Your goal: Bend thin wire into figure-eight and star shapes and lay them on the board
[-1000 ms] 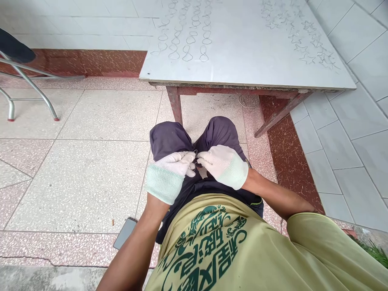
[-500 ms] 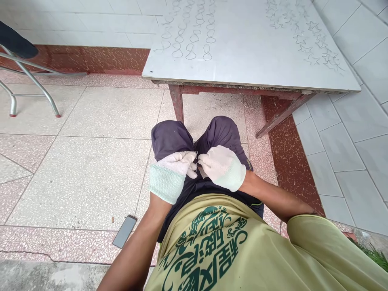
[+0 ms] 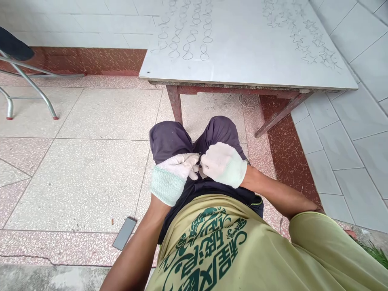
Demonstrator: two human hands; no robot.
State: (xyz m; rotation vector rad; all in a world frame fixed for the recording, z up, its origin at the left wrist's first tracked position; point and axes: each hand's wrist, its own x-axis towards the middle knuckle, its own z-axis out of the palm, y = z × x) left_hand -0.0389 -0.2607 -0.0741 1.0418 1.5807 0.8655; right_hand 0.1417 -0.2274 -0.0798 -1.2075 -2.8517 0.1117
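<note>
Over my lap, a thin piece of bent wire [image 3: 199,154] shows in the small gap between my two hands. My left hand [image 3: 178,169], in a white glove with a pale green cuff, pinches this wire between thumb and fingers. Gloved the same way, my right hand [image 3: 222,161] has its fingers curled closed at the other side of the wire. The back of the right glove hides most of its fingertips. How the wire is bent cannot be made out.
Ahead stands a white-topped table [image 3: 242,64] with rows of wire loops [image 3: 188,50] at its left and star-shaped wire pieces [image 3: 318,44] at its right. A phone [image 3: 125,233] lies on the floor at left. A metal-legged chair [image 3: 45,99] stands far left.
My right hand has turned a little and shifted slightly up, its fingers curling in more. The left hand has moved slightly right and still pinches the wire.
</note>
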